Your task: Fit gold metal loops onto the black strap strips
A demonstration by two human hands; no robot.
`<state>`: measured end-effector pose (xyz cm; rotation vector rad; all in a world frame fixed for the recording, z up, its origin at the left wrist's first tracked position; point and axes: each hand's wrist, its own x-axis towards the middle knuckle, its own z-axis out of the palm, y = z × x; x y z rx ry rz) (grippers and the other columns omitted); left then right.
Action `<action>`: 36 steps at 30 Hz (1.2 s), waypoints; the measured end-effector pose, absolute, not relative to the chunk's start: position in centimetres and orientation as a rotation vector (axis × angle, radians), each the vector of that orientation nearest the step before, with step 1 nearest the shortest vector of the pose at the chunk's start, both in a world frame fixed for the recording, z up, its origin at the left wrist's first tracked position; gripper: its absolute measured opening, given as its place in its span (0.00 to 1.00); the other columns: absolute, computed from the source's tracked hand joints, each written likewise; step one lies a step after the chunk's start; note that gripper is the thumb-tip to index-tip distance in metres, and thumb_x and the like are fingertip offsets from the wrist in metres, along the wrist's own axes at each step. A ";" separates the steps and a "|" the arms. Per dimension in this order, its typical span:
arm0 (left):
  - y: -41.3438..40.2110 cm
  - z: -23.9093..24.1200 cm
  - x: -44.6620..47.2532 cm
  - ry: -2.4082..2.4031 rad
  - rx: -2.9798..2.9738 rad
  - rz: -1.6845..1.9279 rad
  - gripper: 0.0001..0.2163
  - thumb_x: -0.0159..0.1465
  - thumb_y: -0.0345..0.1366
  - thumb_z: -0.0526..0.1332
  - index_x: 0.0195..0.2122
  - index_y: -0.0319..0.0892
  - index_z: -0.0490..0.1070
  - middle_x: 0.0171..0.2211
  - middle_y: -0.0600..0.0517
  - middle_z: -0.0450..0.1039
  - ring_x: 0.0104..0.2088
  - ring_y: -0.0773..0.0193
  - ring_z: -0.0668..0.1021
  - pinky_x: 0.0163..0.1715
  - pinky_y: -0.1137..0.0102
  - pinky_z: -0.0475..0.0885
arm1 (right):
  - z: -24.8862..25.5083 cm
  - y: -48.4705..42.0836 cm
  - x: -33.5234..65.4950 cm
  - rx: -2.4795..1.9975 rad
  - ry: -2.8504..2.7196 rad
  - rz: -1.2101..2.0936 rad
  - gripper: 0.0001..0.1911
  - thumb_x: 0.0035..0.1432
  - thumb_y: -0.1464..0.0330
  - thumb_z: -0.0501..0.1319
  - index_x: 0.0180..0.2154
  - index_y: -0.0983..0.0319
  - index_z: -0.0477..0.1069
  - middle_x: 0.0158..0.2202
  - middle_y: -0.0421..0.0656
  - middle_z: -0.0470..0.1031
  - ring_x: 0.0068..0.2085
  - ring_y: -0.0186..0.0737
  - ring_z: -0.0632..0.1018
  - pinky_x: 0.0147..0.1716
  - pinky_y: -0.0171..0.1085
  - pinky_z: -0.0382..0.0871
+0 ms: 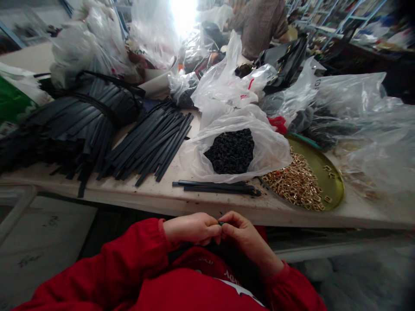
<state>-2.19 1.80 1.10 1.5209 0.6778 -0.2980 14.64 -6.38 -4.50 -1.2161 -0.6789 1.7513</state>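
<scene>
black piece (221, 223): small, dark, pinched between the fingertips of both hands, below the counter (162, 201) edge and over the lap. left grip (191, 228): closed narrow on the piece. right grip (241, 235): closed narrow on the same piece, fingertips touching the left's. on the counter just beyond: black strips (216, 186) lying flat; open bag (269, 151) of black loops (231, 151); gold tray (335, 183) with brass buckles (296, 183); strip pile (152, 142) to the left. far side: another person (259, 21).
</scene>
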 end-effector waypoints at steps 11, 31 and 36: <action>1.6 1.8 -3.0 0.771 1.603 -0.159 0.15 0.63 0.42 0.45 0.34 0.39 0.66 0.20 0.56 0.65 0.17 0.71 0.67 0.16 0.77 0.60 | -4.1 -6.0 13.0 -1.203 -0.519 1.639 0.14 0.44 0.64 0.67 0.33 0.62 0.68 0.22 0.36 0.71 0.24 0.31 0.71 0.27 0.31 0.62; 4.2 0.6 -1.8 0.846 1.282 0.072 0.14 0.60 0.47 0.45 0.28 0.41 0.57 0.24 0.57 0.67 0.15 0.75 0.63 0.15 0.77 0.56 | -0.2 1.6 29.5 -2.111 -1.286 0.275 0.15 0.56 0.59 0.52 0.37 0.63 0.68 0.31 0.46 0.73 0.32 0.41 0.72 0.33 0.39 0.65; 4.3 0.1 -0.9 0.823 1.275 0.088 0.15 0.59 0.49 0.46 0.30 0.41 0.59 0.25 0.57 0.65 0.15 0.76 0.61 0.13 0.77 0.53 | -2.1 1.9 31.6 -2.381 -1.653 0.189 0.11 0.54 0.67 0.53 0.35 0.62 0.71 0.36 0.47 0.74 0.37 0.42 0.73 0.36 0.38 0.63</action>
